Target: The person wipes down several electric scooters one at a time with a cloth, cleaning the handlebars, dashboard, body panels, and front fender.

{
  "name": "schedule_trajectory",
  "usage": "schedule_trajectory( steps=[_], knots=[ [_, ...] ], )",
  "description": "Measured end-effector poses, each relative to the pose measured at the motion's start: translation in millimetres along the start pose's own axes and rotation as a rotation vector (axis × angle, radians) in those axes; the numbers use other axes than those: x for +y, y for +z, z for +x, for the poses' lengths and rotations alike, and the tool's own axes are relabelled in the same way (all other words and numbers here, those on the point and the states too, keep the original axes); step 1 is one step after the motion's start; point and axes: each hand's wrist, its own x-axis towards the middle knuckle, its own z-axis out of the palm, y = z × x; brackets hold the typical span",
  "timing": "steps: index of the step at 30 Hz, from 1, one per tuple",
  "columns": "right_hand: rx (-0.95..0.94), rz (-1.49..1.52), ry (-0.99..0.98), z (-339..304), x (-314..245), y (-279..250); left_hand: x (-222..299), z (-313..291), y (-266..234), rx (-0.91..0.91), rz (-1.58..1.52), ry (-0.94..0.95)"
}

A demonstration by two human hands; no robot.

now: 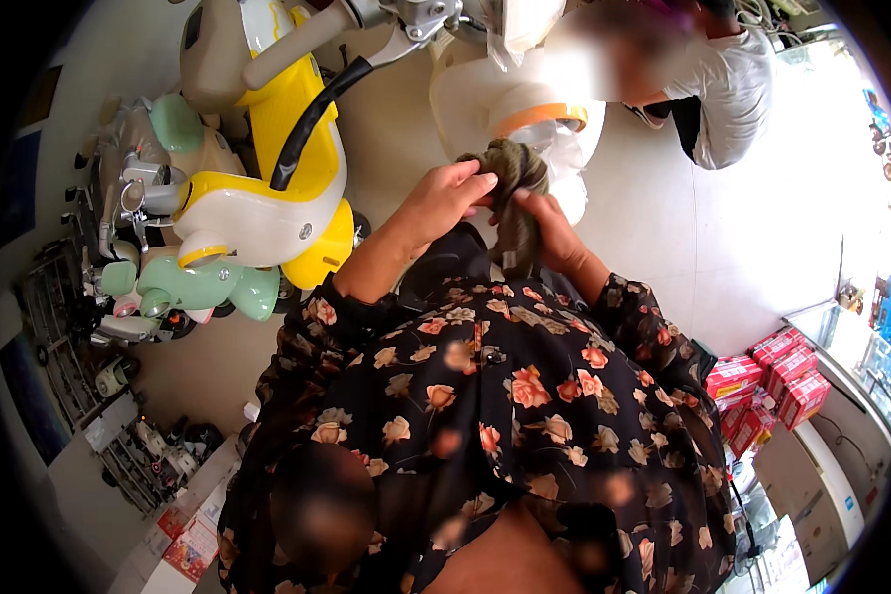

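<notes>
A bunched olive-brown cloth is held up in front of my body, with its loose end hanging down between my wrists. My left hand pinches the cloth from the left, thumb and fingers closed on its folds. From the right, my right hand grips it with the thumb along its side; some fingers are hidden behind the cloth. Just beyond both hands stands a white scooter with an orange-rimmed headlight, and clear plastic wrap hangs on its front.
A yellow-and-white scooter stands on the left, its handlebar reaching toward the middle. Mint-green scooters are beyond it. At the far right a person in a grey shirt crouches. Red boxes are stacked by a counter at right.
</notes>
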Motion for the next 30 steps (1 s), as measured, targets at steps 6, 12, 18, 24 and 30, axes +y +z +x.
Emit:
schedule_trajectory(
  steps=[6, 12, 18, 24, 30],
  knots=[
    [0.162, 0.171, -0.188, -34, -3, -50, -15, -25, -23, 0.044, 0.23, 0.109],
    [0.502, 0.003, -0.201, -55, 5, -86, -44, -8, -44, 0.08, 0.302, 0.189],
    [0.657, -0.338, -0.335, -22, -33, -124, -83, -15, -22, 0.086, 0.216, 0.086],
    [0.542, -0.949, -0.959, 107, -136, -161, -121, -40, 6, 0.303, 0.129, -0.021],
    [0.818, -1.1, -1.062, 141, -58, -191, -167, -49, 83, 0.553, -0.204, -0.208]
  ],
)
